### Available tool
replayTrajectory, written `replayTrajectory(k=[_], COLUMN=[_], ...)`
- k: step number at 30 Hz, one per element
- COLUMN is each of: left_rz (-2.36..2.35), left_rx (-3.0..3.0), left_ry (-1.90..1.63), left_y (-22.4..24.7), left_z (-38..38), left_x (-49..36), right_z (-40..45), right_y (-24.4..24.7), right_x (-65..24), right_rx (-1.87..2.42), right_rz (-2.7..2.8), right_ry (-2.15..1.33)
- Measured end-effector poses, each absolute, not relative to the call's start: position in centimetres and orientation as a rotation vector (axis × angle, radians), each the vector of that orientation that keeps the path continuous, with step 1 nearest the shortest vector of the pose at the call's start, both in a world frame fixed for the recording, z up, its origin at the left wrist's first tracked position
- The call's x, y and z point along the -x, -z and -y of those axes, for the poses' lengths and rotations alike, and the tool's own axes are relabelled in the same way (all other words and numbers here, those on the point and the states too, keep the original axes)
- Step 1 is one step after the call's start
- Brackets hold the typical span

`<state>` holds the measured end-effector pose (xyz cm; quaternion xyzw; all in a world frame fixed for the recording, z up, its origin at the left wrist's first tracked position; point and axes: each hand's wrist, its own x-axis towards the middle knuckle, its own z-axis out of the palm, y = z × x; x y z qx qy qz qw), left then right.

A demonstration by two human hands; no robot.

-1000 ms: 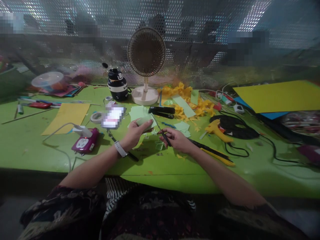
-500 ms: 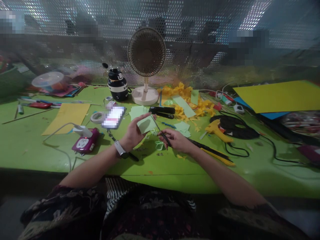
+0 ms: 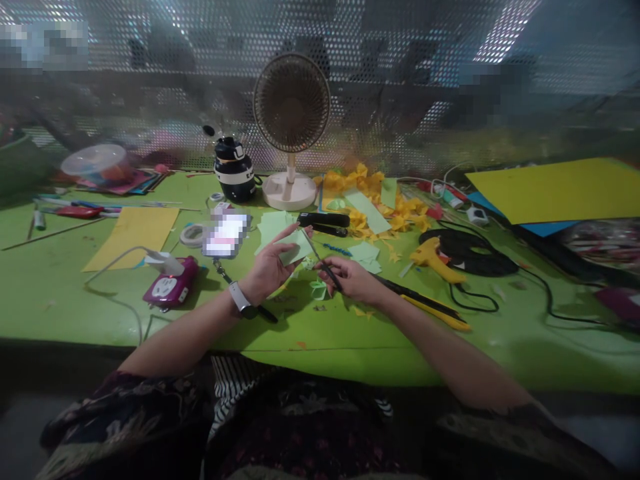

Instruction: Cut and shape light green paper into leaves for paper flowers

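A pale green paper piece is held between the thumb and fingers of my left hand. My right hand is closed around dark-handled scissors, whose blades point up and left along the paper's right edge. Beneath and between the hands lie small green scraps. A stack of pale green paper sits just behind my left hand, and a black stapler lies beyond the scissors. More green pieces rest behind my right hand.
At the back stand a fan and a dark bottle. Left are a phone, tape and a purple power strip. Right are a yellow glue gun with its cord, a yellow-black tool and orange paper flowers.
The thumb and fingers of my left hand have shifted slightly on the green paper, which is tilted a little differently. My right hand has barely moved.
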<state>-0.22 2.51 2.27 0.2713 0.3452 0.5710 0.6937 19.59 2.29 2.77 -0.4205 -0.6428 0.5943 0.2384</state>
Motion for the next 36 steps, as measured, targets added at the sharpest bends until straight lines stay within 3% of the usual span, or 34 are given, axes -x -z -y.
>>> replayTrajectory(k=[27,36], left_rz=[-0.861,-1.253], left_rx=[-0.551,-0.807], left_ry=[-1.23,-1.279], left_y=[-1.7,-2.5], left_z=[-3.6,-4.0], left_x=[0.8,1.5], right_z=[-3.3,-5.6], right_y=[-3.2,-2.9], right_x=[-21.3,-22.0], right_rx=[0.947,1.403], right_rz=[1.823,1.987], right_ry=[-1.734,-0.941])
